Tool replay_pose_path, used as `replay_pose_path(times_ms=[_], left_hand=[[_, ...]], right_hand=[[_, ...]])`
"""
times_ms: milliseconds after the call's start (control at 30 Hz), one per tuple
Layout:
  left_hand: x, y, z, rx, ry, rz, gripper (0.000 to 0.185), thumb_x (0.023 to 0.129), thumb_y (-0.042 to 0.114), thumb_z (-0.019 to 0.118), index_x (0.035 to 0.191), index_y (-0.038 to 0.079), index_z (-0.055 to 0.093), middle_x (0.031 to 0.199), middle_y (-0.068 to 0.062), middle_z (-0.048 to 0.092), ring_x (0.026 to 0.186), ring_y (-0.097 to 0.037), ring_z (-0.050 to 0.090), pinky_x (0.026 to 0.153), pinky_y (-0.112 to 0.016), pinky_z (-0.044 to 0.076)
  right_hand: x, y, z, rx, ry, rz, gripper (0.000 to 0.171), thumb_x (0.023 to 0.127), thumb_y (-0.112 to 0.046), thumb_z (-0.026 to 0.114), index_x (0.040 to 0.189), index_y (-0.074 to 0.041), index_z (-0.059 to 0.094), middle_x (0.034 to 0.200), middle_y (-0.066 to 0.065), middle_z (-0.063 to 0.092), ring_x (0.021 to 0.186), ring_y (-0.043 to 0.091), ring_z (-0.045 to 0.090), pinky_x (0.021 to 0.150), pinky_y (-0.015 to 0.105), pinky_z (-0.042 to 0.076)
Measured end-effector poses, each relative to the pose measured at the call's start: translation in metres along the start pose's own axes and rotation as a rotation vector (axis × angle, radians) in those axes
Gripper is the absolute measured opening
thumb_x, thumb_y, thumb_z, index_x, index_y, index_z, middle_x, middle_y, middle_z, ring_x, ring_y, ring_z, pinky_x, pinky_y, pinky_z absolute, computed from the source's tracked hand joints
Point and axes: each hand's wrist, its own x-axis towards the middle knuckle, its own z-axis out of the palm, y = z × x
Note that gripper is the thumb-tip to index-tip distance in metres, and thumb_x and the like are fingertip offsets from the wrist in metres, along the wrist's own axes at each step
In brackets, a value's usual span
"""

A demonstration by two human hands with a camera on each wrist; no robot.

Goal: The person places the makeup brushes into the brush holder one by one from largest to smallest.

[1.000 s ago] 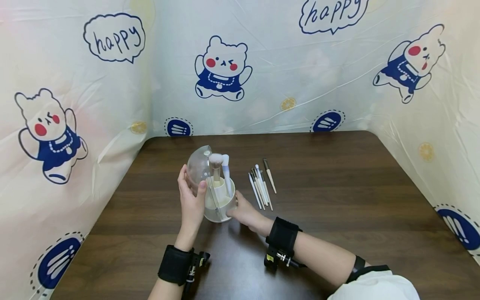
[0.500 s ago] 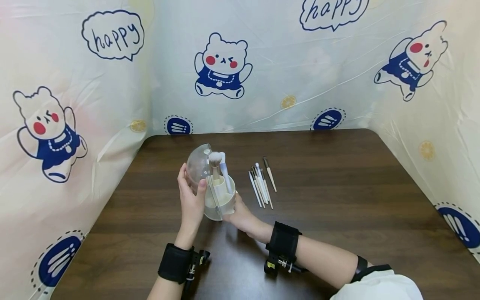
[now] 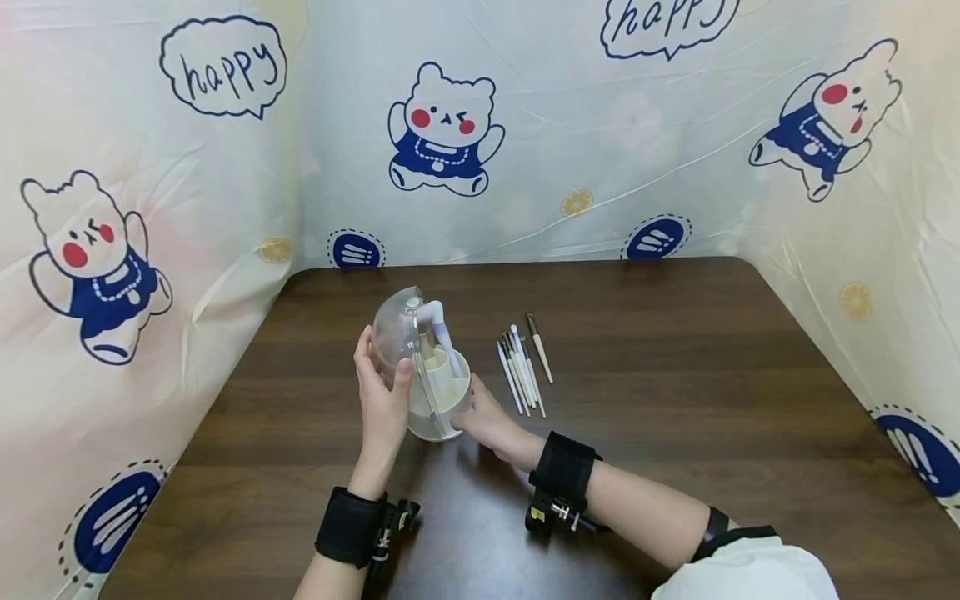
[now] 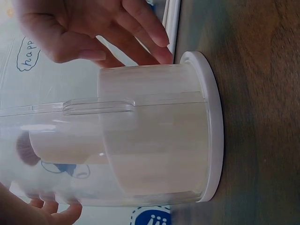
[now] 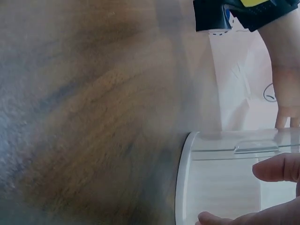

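Just left of the head view's centre, the left hand (image 3: 385, 406) is clasping the transparent cover (image 3: 391, 332) of the makeup-brush holder (image 3: 452, 406), while the right hand (image 3: 497, 427), fingers partly hidden, is flanking it, grip impossible to tell.

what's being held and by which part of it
The clear domed cover of the makeup brush holder: the left hand grips the cover's left side. The right hand is at the holder's right wall; whether it grips cannot be told.

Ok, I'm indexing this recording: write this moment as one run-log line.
makeup brush holder: upright on table, brushes inside; left hand: holds clear dome cover; right hand: at holder's side; loose makeup brushes: right of holder
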Motion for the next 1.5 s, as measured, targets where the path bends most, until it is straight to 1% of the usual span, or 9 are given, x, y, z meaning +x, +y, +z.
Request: replay_pose_path(times_ms=[100, 333, 600, 900, 967, 1100, 1233, 1333, 1500], left_hand=[[0.0, 0.0, 0.0, 0.001, 0.002, -0.001, 0.091, 0.085, 0.063, 0.056, 0.151, 0.014, 0.016, 0.158, -0.011, 0.018, 0.145, -0.034, 0.019, 0.113, -0.064, 0.016], [0.0, 0.001, 0.0, -0.01, 0.009, 0.002, 0.093, 0.084, 0.063, 0.058, 0.151, 0.014, 0.017, 0.158, -0.012, 0.019, 0.144, -0.034, 0.021, 0.113, -0.063, 0.018], [0.002, 0.0, 0.0, -0.013, 0.017, 0.008, 0.095, 0.083, 0.066, 0.057, 0.151, 0.013, 0.017, 0.157, -0.013, 0.02, 0.144, -0.035, 0.022, 0.113, -0.064, 0.017], [0.002, -0.001, 0.001, -0.025, 0.015, 0.006, 0.097, 0.082, 0.067, 0.057, 0.151, 0.011, 0.017, 0.157, -0.015, 0.021, 0.143, -0.034, 0.023, 0.113, -0.063, 0.018], [0.002, -0.001, 0.001, -0.029, 0.014, 0.008, 0.097, 0.082, 0.067, 0.057, 0.151, 0.011, 0.017, 0.156, -0.015, 0.021, 0.143, -0.034, 0.024, 0.113, -0.063, 0.018], [0.002, -0.001, 0.001, -0.022, 0.016, 0.006, 0.097, 0.082, 0.067, 0.057, 0.151, 0.011, 0.017, 0.156, -0.015, 0.021, 0.142, -0.034, 0.025, 0.113, -0.063, 0.019], [0.002, -0.001, 0.001, -0.015, 0.018, 0.006, 0.098, 0.081, 0.069, 0.057, 0.151, 0.012, 0.018, 0.156, -0.014, 0.022, 0.141, -0.033, 0.025, 0.113, -0.062, 0.019], [0.002, -0.001, 0.001, -0.014, 0.02, 0.009, 0.098, 0.081, 0.069, 0.057, 0.151, 0.012, 0.018, 0.156, -0.014, 0.022, 0.142, -0.032, 0.025, 0.114, -0.061, 0.019], [0.002, -0.002, 0.002, -0.012, 0.022, 0.01, 0.098, 0.081, 0.07, 0.057, 0.151, 0.013, 0.019, 0.156, -0.013, 0.022, 0.142, -0.033, 0.026, 0.113, -0.061, 0.02]], right_hand=[[0.003, -0.001, -0.001, -0.006, 0.004, -0.005, 0.08, 0.073, 0.009, 0.053, 0.145, 0.009, 0.019, 0.142, 0.03, 0.037, 0.131, 0.042, 0.039, 0.1, 0.045, 0.041], [-0.006, -0.004, 0.003, 0.018, 0.043, 0.004, 0.084, 0.07, 0.008, 0.054, 0.144, 0.014, 0.014, 0.144, 0.034, 0.03, 0.131, 0.043, 0.036, 0.108, 0.05, 0.033], [-0.014, -0.003, 0.01, 0.035, 0.015, 0.009, 0.086, 0.074, 0.008, 0.055, 0.147, 0.01, 0.009, 0.147, 0.032, 0.026, 0.134, 0.045, 0.033, 0.107, 0.053, 0.034], [0.002, 0.0, 0.003, 0.004, 0.038, -0.022, 0.074, 0.071, 0.009, 0.055, 0.14, 0.008, 0.029, 0.139, 0.029, 0.043, 0.127, 0.038, 0.042, 0.098, 0.044, 0.041], [0.006, 0.0, 0.001, -0.011, 0.041, -0.004, 0.078, 0.071, 0.008, 0.056, 0.143, 0.007, 0.025, 0.142, 0.029, 0.04, 0.13, 0.038, 0.04, 0.102, 0.046, 0.039], [0.011, -0.001, -0.002, -0.004, 0.023, 0.073, 0.09, 0.073, 0.006, 0.055, 0.15, 0.007, 0.008, 0.152, 0.03, 0.023, 0.139, 0.039, 0.029, 0.11, 0.05, 0.031], [0.009, -0.002, -0.004, -0.004, 0.047, 0.132, 0.09, 0.074, 0.006, 0.054, 0.149, 0.008, 0.004, 0.155, 0.031, 0.014, 0.143, 0.038, 0.02, 0.115, 0.052, 0.023], [0.004, -0.003, -0.003, -0.013, 0.081, 0.127, 0.086, 0.073, 0.007, 0.053, 0.147, 0.011, 0.009, 0.152, 0.033, 0.019, 0.141, 0.04, 0.023, 0.114, 0.052, 0.024], [0.0, 0.001, 0.0, -0.003, 0.083, 0.097, 0.077, 0.071, 0.011, 0.051, 0.141, 0.013, 0.019, 0.141, 0.034, 0.033, 0.13, 0.042, 0.037, 0.104, 0.048, 0.038]])
